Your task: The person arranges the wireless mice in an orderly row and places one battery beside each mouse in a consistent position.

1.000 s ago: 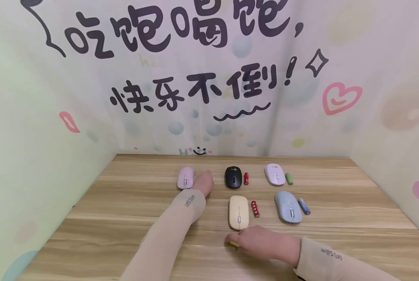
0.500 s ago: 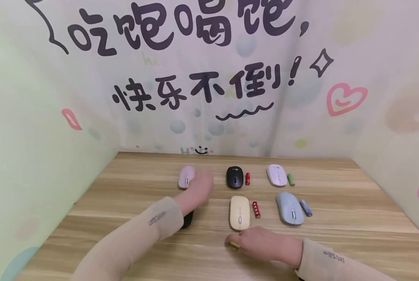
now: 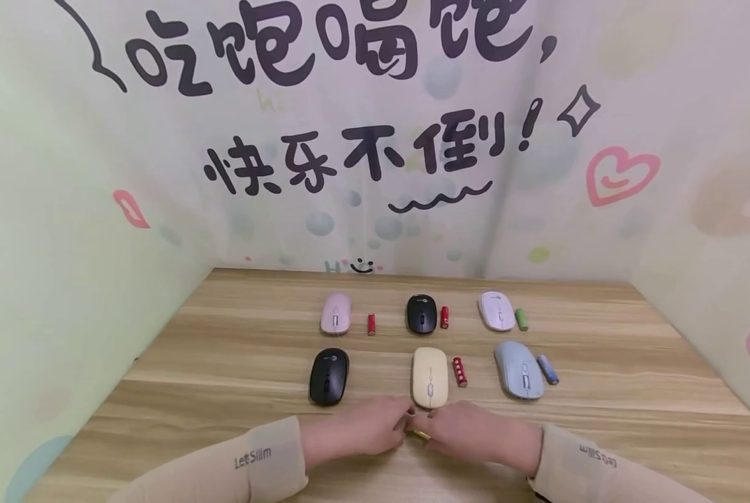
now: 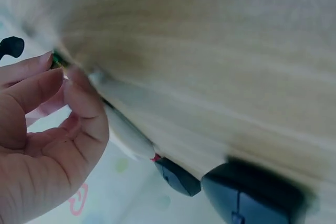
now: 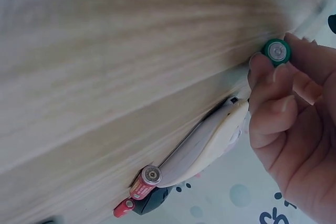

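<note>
My left hand [image 3: 375, 424] and right hand [image 3: 472, 433] meet at the near middle of the table, just in front of the cream mouse [image 3: 430, 377]. Between the right fingertips is a small battery [image 3: 421, 435], yellowish from above; its round green-rimmed end [image 5: 277, 51] faces the right wrist camera. In the left wrist view, the left thumb and fingers close around a green bit of the same battery [image 4: 59, 61]. Most of it is hidden by the fingers. Left of the cream mouse lies a black mouse [image 3: 329, 377], with no battery visible beside it.
Behind lie a pink mouse [image 3: 336, 314] with a red battery [image 3: 371, 324], another black mouse [image 3: 422, 314] with a red battery [image 3: 445, 317], and a lilac mouse [image 3: 497, 311] with a green battery [image 3: 522, 319]. A red battery [image 3: 459, 372], blue mouse [image 3: 519, 370] and blue battery [image 3: 547, 369] stand nearer.
My left hand has drawn back from beside the pink mouse to meet the right hand, uncovering a red battery and the near black mouse. The right hand has stayed in place.
</note>
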`<state>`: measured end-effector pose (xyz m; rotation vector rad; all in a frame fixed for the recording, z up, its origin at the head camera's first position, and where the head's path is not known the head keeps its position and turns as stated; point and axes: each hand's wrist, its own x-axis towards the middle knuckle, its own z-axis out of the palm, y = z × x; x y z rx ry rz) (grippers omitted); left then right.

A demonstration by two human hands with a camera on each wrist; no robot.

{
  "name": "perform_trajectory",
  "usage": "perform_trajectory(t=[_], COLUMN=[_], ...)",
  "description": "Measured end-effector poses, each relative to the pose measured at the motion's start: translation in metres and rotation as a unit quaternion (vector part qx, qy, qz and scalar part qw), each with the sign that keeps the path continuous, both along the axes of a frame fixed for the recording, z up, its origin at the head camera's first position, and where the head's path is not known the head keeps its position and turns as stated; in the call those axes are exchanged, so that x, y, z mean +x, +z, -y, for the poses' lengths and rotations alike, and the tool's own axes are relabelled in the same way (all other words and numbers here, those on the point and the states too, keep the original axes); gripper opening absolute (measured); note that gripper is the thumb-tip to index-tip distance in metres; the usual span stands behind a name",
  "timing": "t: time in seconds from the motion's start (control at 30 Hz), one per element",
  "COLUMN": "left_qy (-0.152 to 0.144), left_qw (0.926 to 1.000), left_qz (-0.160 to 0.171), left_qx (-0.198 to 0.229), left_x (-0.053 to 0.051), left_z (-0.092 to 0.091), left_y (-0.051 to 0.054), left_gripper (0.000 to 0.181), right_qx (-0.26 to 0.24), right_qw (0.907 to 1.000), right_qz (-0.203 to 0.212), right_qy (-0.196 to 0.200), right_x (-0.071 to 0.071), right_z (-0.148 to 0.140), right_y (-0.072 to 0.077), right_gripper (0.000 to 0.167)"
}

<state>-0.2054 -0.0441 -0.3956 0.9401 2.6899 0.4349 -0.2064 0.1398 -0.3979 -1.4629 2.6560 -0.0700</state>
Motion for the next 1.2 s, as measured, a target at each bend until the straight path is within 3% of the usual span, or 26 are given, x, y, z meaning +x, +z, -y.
perform_trajectory(t=[0.1,0.3,0.43,0.53,0.7,0.93,1.07,1.1,1.2], left_qy=[-0.007,-0.022,-0.011,-0.003,-0.008,0.006,0.022,0.026,0.034], left_qw=[0.9999,0.9995,0.9999,0.9999,0.9993,0.9993,0.9988,0.9987,0.9988], left_qz=[0.009,-0.021,-0.011,-0.013,-0.033,0.002,0.021,0.022,0.016], left_qx=[0.004,0.005,0.008,0.011,0.017,0.036,0.040,0.038,0.033], left_x=[0.000,0.001,0.001,0.001,0.002,0.000,-0.001,-0.001,-0.001], left_z=[-0.002,-0.003,-0.005,-0.004,-0.003,-0.003,-0.003,-0.003,-0.003], left_y=[-0.001,-0.003,-0.004,-0.005,-0.008,-0.009,-0.009,-0.009,-0.008], left_gripper=[0.020,0.016,0.026,0.029,0.016,0.012,0.015,0.015,0.016], right_qx=[-0.008,-0.014,-0.020,-0.033,-0.070,-0.109,-0.150,-0.166,-0.195], right_qw=[0.9997,0.9945,0.9910,0.9927,0.9928,0.9903,0.9879,0.9841,0.9642], right_qz=[0.020,0.104,0.130,0.114,0.097,0.082,0.004,-0.036,-0.104], right_qy=[0.006,-0.006,-0.027,-0.021,0.012,0.026,-0.039,-0.051,-0.147], right_x=[-0.001,-0.003,-0.002,-0.002,-0.001,-0.003,-0.015,-0.020,-0.039], right_z=[-0.002,-0.004,-0.002,0.001,0.004,0.002,-0.017,-0.025,-0.054], right_y=[0.001,0.004,0.005,0.004,0.000,0.001,0.015,0.018,0.024], right_gripper=[0.025,0.036,0.032,0.027,0.018,0.009,0.012,0.015,0.022])
